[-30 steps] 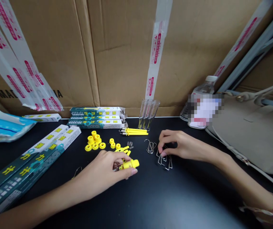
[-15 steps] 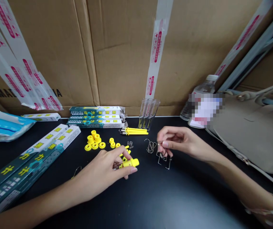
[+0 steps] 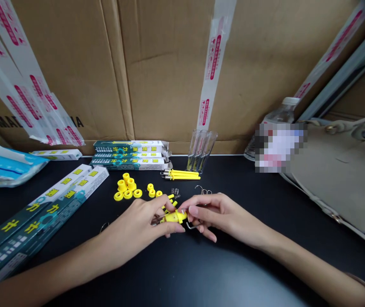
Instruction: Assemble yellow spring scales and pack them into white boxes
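Note:
My left hand [image 3: 139, 226] pinches a small yellow plastic piece [image 3: 174, 217] just above the black table [image 3: 201, 273]. My right hand [image 3: 216, 213] meets it from the right, fingers closed on a thin bent wire clip [image 3: 192, 225] held against the yellow piece's end. Behind the hands lie several yellow caps [image 3: 126, 189], small springs [image 3: 175, 192], wire hooks [image 3: 203, 190] and a bundle of yellow rods [image 3: 182, 175].
Long green-and-white boxes [image 3: 41, 213] lie at the left, with more boxes stacked [image 3: 129, 154] at the back. Clear tubes [image 3: 200, 150] lean on the cardboard wall [image 3: 169, 64]. A water bottle [image 3: 280, 132] and a beige bag [image 3: 342, 179] stand at the right. Blue packaging [image 3: 0, 168] is far left.
My right hand lifted a wire clip from the pile at the right and carried it left to the yellow piece. The left hand stayed put.

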The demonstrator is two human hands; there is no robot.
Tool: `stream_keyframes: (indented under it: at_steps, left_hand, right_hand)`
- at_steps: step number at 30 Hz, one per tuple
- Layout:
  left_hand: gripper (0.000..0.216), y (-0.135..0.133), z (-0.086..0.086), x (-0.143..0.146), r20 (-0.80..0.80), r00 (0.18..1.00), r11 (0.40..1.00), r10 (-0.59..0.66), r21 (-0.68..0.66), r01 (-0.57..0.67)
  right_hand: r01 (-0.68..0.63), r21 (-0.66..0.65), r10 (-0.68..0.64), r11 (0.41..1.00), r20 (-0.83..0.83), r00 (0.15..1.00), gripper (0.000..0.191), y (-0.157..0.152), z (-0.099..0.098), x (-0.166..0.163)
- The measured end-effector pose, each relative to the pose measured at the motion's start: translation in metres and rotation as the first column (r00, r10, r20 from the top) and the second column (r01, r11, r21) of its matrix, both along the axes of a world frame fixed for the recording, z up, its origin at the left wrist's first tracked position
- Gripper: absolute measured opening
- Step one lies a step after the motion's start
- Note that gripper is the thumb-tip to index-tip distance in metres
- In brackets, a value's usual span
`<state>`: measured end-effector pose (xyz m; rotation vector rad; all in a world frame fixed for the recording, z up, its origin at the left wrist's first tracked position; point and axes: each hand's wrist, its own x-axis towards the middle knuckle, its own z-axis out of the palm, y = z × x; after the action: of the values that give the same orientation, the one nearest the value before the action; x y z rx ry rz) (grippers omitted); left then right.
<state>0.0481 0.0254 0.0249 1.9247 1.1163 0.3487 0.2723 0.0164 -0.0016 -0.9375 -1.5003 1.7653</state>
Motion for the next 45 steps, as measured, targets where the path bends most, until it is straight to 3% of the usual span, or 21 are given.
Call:
stream_keyframes:
  at_steps: [4, 7, 10, 19, 30, 37, 42, 45]
  left_hand:
    - [0.031, 0.0, -0.003, -0.001, -0.049, 0.999, 0.993, 0.021, 0.121, -0.015]
    - [0.021, -0.003, -0.003, 0.001, -0.029, 1.0, 0.986, 0.005, 0.168, 0.0]
    - [0.009, -0.004, -0.003, 0.002, 0.02, 0.999, 0.983, -0.027, 0.183, 0.022]
    - [0.011, -0.006, -0.008, -0.001, 0.061, 0.996, 0.978, -0.071, 0.199, 0.058]
    - [0.021, -0.016, -0.015, -0.002, -0.181, 0.983, 0.969, 0.029, 0.248, 0.017]
    - [0.019, -0.024, -0.017, 0.001, -0.22, 0.975, 0.872, -0.039, 0.468, 0.141]
    - [0.016, -0.024, -0.025, -0.002, -0.192, 0.981, 0.83, -0.01, 0.546, 0.115]
    - [0.014, -0.024, -0.027, -0.003, -0.206, 0.978, 0.833, -0.014, 0.539, 0.125]
  right_hand:
    - [0.126, 0.199, -0.146, 0.972, 0.087, 0.985, 0.034, -0.011, 0.001, -0.007]
    - [0.141, 0.45, -0.25, 0.882, 0.193, 0.949, 0.028, -0.017, -0.001, -0.01]
    - [0.121, 0.575, -0.312, 0.809, 0.246, 0.918, 0.024, -0.018, -0.003, -0.01]
    - [0.084, 0.586, -0.282, 0.806, 0.256, 0.924, 0.024, -0.017, -0.002, -0.009]
    - [0.08, 0.534, -0.253, 0.842, 0.26, 0.932, 0.026, -0.015, -0.005, -0.008]
    - [0.014, 0.604, -0.229, 0.797, 0.28, 0.932, 0.022, -0.018, -0.002, -0.005]
    - [-0.016, 0.726, -0.263, 0.688, 0.27, 0.926, 0.017, -0.017, 0.0, -0.006]
    - [-0.027, 0.766, -0.273, 0.642, 0.262, 0.926, 0.015, -0.017, 0.0, -0.007]
